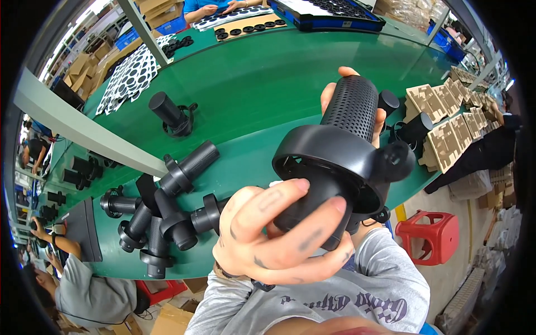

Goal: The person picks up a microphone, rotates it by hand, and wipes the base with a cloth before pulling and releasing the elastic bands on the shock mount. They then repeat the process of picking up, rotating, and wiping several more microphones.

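Observation:
Close in front of me is a black cylindrical device [329,148] with a perforated barrel, a wide ring collar and a small round knob on its side. It is tilted, barrel end up and away. My right hand [381,121] wraps the perforated barrel from behind, mostly hidden by it. My left hand [279,234] grips the smooth lower end, with fingers bent over it below the ring. To the left, several similar black devices [178,223] lie in a loose pile on the green table [245,156]. Another device [170,114] stands alone farther off on the green surface.
Beige molded trays [441,139] are stacked at the right, beside more black devices [416,128]. A grey post [95,128] crosses the left side. Across the table a person in blue [218,8] handles round black parts. A red stool [429,237] stands at the right.

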`<state>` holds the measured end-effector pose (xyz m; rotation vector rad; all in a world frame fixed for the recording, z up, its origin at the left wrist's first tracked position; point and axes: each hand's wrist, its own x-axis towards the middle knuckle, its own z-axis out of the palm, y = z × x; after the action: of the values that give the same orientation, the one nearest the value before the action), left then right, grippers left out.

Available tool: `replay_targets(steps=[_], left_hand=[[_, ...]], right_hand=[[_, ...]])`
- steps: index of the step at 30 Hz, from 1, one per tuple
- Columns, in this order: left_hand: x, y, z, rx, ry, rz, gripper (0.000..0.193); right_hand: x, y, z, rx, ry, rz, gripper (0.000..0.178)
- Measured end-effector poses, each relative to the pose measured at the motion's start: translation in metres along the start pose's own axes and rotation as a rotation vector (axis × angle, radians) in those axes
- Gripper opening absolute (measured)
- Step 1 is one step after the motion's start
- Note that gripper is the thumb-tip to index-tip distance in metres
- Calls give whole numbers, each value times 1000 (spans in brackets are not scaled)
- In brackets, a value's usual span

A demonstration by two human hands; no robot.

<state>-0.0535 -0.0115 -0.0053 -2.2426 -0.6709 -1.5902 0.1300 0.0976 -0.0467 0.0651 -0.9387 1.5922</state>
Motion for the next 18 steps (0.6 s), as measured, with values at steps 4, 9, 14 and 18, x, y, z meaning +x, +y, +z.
replay_targets(steps=[4, 9, 14, 18], left_hand=[[5, -12, 13, -27, 102, 119, 33], [7, 7, 13, -191, 179, -170, 26], [5, 4, 9, -109, 82, -71, 21], [2, 10, 1, -133, -5, -25, 19]], right_hand=[[-2, 0, 13, 41, 6, -99, 75], [1, -5, -10, 194, -187, -91, 72], [3, -7, -22, 155, -131, -99, 77], [5, 1, -21, 184, -175, -117, 84]])
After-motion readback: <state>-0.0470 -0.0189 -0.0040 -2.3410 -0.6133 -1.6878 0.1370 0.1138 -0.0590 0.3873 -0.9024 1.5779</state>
